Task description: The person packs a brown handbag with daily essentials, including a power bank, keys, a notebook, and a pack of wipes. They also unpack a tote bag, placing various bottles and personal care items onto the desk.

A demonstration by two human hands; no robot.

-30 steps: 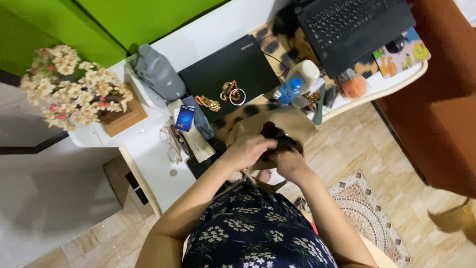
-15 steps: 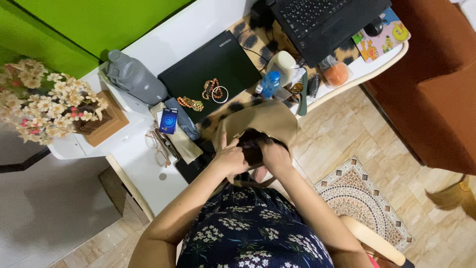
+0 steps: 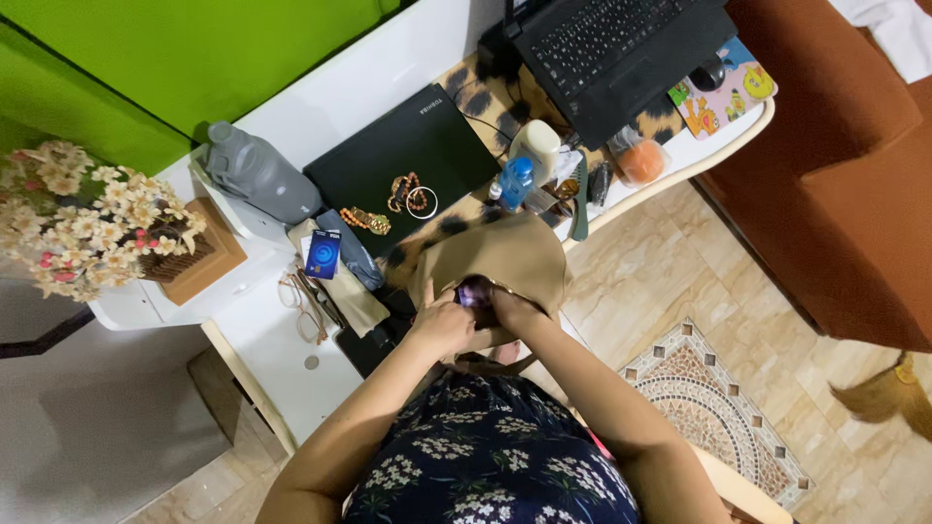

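At the desk's near edge, both hands worked at a tan bag (image 3: 505, 254).
The left hand (image 3: 442, 325) and right hand (image 3: 510, 311) gripped its mouth; the bag stretched toward twelve o'clock, nearest the right hand.

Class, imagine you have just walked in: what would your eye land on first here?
Both hands, left hand and right hand, meet at the mouth of a tan bag at the desk's front edge. Behind it lies a closed black laptop with bracelets on top; cream flowers stand far left.
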